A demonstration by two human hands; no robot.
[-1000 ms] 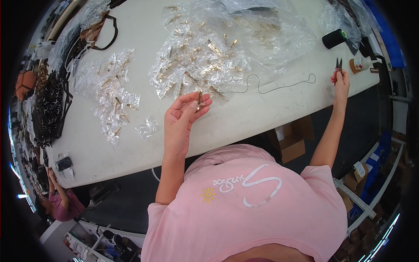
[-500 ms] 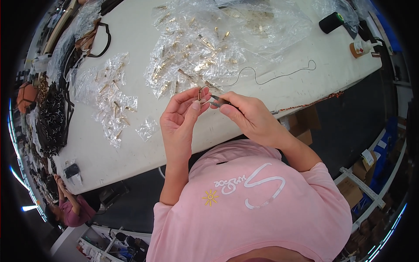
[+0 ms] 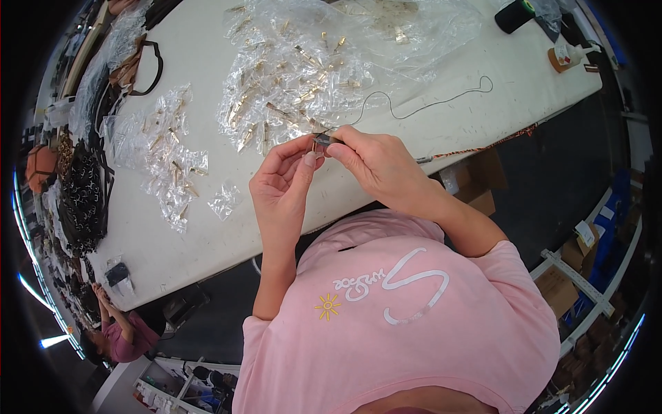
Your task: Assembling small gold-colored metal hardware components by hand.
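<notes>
My left hand [image 3: 281, 185] pinches a small gold metal fitting [image 3: 314, 146] upright between thumb and fingertips. A dark thread [image 3: 390, 107] runs from around the fitting across the table to the right, ending in a loop. My right hand [image 3: 378, 164] grips dark thread snips [image 3: 323, 139], whose blades are at the fitting's top end, by the thread. Most of the snips is hidden inside my right hand. Just beyond my hands lies a pile of gold fittings in clear plastic bags [image 3: 276, 76].
A second heap of bagged fittings [image 3: 169, 148] lies left on the white table [image 3: 227, 259]. A black thread spool [image 3: 514, 16] and a bottle of orange-brown liquid [image 3: 565, 56] stand at far right. A patterned cord [image 3: 476, 146] runs along the near edge. Another person [image 3: 127, 338] is at lower left.
My right hand has moved left and up, bringing the snips from beside the fitting onto its top end. The snips' blades, apart before, now look closed together. My left hand keeps its pinch.
</notes>
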